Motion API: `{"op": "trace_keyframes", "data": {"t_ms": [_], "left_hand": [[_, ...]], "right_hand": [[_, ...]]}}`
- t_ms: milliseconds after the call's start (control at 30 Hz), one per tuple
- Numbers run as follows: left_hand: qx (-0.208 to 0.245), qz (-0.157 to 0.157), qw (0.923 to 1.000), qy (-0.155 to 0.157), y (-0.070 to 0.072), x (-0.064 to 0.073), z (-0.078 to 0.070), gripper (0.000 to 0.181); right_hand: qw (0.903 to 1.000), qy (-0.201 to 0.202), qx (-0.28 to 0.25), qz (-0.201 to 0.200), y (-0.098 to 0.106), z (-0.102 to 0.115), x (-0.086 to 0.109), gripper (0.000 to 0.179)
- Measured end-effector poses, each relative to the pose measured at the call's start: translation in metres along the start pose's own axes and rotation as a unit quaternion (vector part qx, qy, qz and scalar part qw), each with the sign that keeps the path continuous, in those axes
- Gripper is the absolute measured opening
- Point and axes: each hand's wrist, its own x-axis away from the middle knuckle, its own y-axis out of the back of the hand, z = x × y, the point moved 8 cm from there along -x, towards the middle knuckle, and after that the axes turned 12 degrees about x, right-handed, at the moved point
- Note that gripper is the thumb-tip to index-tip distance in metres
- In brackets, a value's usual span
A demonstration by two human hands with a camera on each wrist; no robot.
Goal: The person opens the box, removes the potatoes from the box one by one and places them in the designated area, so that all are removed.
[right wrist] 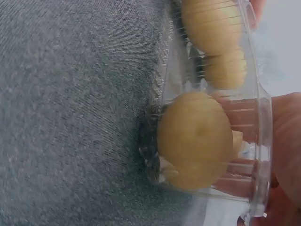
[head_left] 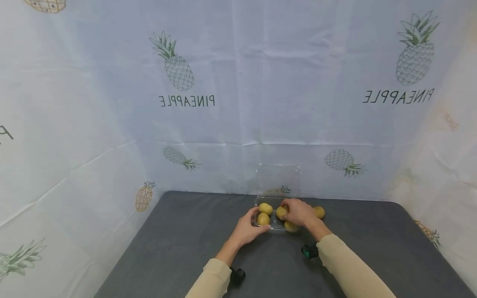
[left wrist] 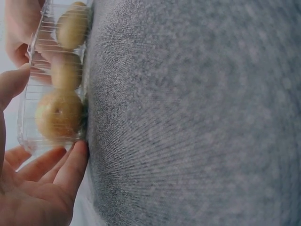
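Observation:
A clear plastic clamshell box (head_left: 276,228) sits at the back of the table, its see-through lid (head_left: 278,176) raised behind. Inside lie several round yellow potatoes (head_left: 263,219), also seen through the ribbed wall in both wrist views. My left hand (head_left: 247,229) holds the box's left end, thumb at the near rim and fingers against the end wall. Reaching in from above, my right hand (head_left: 299,212) pinches a potato (head_left: 281,213) near the middle; its fingertips are partly hidden. Another potato (right wrist: 195,139) fills the near right corner.
One more potato (head_left: 319,212) is to the right of my right hand, partly behind it. The dark grey table (head_left: 179,244) ends at a pineapple-printed cloth (head_left: 238,124) at the back and sides. Black wrist devices (head_left: 310,251) hang below both forearms.

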Motion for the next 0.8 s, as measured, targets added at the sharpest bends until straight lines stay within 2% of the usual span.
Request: {"op": "trace_keyframes", "data": {"t_ms": [100,333,600,800], "left_hand": [[-0.002,-0.001,1.0000,0.001,0.000,0.000,0.000,0.079],[-0.001,0.002,1.0000,-0.008,0.000,0.000,-0.001,0.080],[0.002,0.008,0.9999,-0.008,-0.002,-0.003,0.001,0.081],[0.008,0.006,0.9999,-0.004,-0.002,-0.003,0.002,0.081]], "right_hand": [[1.0000,-0.006,0.006,-0.002,-0.003,-0.001,-0.001,0.046],[0.9991,-0.010,0.008,-0.042,0.001,-0.001,0.004,0.046],[0.9957,-0.009,-0.055,-0.074,0.015,-0.006,0.016,0.049],[0.9903,0.013,-0.107,-0.087,0.022,-0.008,0.026,0.047]]}}
